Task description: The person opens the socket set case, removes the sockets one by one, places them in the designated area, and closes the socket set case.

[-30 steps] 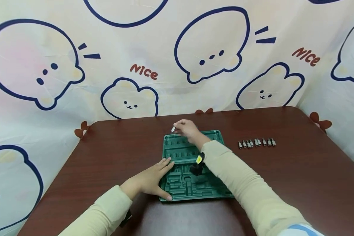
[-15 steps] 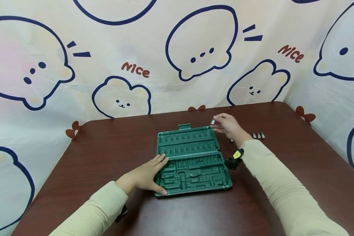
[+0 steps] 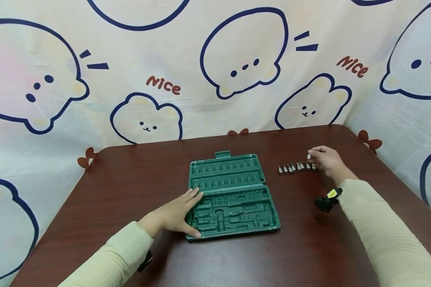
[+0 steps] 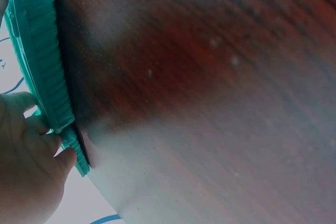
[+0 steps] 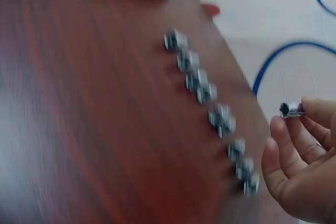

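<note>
My left hand rests with spread fingers on the left edge of an open green plastic tool case; in the left wrist view those fingers lie over the case's side wall. Off to the right, my right hand pinches a small silver socket between thumb and fingertips, held above the table. Its hollow end shows in the right wrist view. Just below and left of that hand runs a row of several similar metal sockets, standing on the table; the hand hides the row's right end in the head view.
The case's moulded slots show no tools in them. Its latch tab sticks out at the back. A brown wooden table carries everything, and a printed cloth hangs behind its rear edge.
My right hand has carried the socket from above the case's lid rightward to the right end of the socket row. The left hand stays on the case. The head view has shifted slightly.
</note>
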`<action>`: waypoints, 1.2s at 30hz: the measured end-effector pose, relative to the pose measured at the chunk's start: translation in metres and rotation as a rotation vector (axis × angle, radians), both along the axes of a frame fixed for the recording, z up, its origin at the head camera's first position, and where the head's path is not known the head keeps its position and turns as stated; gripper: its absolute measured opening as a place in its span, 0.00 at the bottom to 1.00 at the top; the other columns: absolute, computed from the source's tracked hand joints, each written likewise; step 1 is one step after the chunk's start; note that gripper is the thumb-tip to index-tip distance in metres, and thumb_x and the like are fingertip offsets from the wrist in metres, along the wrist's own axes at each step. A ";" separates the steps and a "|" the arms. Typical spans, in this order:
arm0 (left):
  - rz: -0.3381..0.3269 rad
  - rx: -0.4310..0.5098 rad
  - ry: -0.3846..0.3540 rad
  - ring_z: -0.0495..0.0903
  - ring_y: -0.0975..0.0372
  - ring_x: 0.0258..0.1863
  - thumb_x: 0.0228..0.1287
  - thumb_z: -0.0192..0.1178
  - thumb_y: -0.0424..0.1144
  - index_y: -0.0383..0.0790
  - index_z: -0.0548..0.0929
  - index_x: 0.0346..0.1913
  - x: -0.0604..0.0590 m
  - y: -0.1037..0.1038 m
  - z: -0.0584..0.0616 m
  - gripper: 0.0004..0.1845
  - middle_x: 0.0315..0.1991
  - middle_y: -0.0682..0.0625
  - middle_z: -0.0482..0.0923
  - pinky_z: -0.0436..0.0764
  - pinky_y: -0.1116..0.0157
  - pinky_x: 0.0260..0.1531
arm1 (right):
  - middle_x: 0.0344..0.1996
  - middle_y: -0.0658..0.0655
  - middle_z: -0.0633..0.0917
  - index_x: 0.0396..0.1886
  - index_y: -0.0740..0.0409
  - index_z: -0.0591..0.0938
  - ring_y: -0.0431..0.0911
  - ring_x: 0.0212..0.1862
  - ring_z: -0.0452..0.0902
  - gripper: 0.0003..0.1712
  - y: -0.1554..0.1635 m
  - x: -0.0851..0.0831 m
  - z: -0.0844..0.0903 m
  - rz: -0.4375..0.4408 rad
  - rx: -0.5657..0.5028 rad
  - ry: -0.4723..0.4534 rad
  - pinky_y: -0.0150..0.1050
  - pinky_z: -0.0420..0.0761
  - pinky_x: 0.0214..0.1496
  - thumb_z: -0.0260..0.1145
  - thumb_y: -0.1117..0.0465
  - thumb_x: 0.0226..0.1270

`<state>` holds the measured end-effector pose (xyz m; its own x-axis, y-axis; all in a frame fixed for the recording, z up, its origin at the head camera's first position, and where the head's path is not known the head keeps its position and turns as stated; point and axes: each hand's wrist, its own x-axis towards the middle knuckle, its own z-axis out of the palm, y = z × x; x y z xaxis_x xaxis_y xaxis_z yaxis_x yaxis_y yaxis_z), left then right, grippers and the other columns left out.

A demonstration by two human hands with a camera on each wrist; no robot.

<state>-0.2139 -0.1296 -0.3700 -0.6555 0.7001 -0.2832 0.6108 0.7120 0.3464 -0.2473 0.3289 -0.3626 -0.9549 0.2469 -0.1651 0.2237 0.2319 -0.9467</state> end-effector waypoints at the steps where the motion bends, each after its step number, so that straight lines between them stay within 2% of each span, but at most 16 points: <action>1: -0.002 0.000 0.002 0.37 0.55 0.64 0.34 0.58 0.69 0.44 0.45 0.67 0.000 0.000 0.000 0.58 0.67 0.48 0.38 0.54 0.51 0.55 | 0.23 0.41 0.75 0.39 0.58 0.69 0.32 0.27 0.74 0.11 0.007 0.003 -0.002 -0.016 0.018 -0.001 0.33 0.75 0.34 0.53 0.55 0.63; 6: -0.003 0.001 0.008 0.37 0.55 0.64 0.34 0.58 0.69 0.44 0.45 0.67 0.000 0.000 0.000 0.59 0.67 0.48 0.37 0.54 0.51 0.55 | 0.27 0.44 0.73 0.42 0.61 0.69 0.31 0.26 0.72 0.16 0.030 0.014 -0.006 -0.076 0.138 -0.024 0.31 0.74 0.32 0.51 0.53 0.64; 10: 0.000 0.004 0.004 0.38 0.54 0.64 0.33 0.57 0.70 0.43 0.46 0.67 0.001 -0.001 0.000 0.59 0.67 0.48 0.38 0.54 0.50 0.55 | 0.32 0.51 0.72 0.46 0.66 0.69 0.34 0.28 0.71 0.20 0.034 0.016 -0.009 -0.073 0.221 -0.063 0.33 0.74 0.34 0.49 0.54 0.65; 16: -0.002 0.007 0.002 0.38 0.54 0.64 0.33 0.57 0.70 0.43 0.47 0.67 0.002 -0.002 0.000 0.59 0.67 0.47 0.39 0.54 0.50 0.55 | 0.29 0.54 0.74 0.42 0.70 0.70 0.43 0.29 0.69 0.16 0.035 0.015 -0.014 -0.038 0.310 -0.076 0.37 0.72 0.31 0.49 0.59 0.65; 21: -0.015 0.021 -0.009 0.38 0.53 0.64 0.34 0.57 0.70 0.42 0.47 0.67 0.003 -0.001 0.001 0.58 0.67 0.46 0.39 0.53 0.49 0.55 | 0.27 0.57 0.74 0.39 0.71 0.73 0.47 0.29 0.68 0.16 0.037 0.012 -0.018 -0.005 0.386 -0.124 0.38 0.70 0.28 0.51 0.60 0.63; 29: -0.025 0.011 0.004 0.38 0.53 0.64 0.34 0.57 0.70 0.42 0.46 0.67 0.002 0.000 -0.001 0.58 0.67 0.47 0.38 0.54 0.50 0.55 | 0.17 0.53 0.73 0.32 0.71 0.75 0.48 0.25 0.68 0.13 0.036 0.008 -0.017 0.008 0.492 -0.160 0.38 0.68 0.23 0.54 0.62 0.58; 36: -0.017 0.006 0.011 0.38 0.54 0.64 0.34 0.57 0.70 0.43 0.46 0.67 -0.001 -0.001 0.000 0.59 0.67 0.47 0.38 0.53 0.51 0.55 | 0.21 0.56 0.74 0.33 0.72 0.75 0.48 0.26 0.68 0.14 0.033 0.003 -0.017 -0.012 0.496 -0.144 0.37 0.67 0.23 0.54 0.62 0.58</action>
<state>-0.2152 -0.1307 -0.3702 -0.6466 0.7127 -0.2719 0.6266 0.6996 0.3433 -0.2438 0.3620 -0.3798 -0.9276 0.3397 -0.1554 0.3493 0.6416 -0.6829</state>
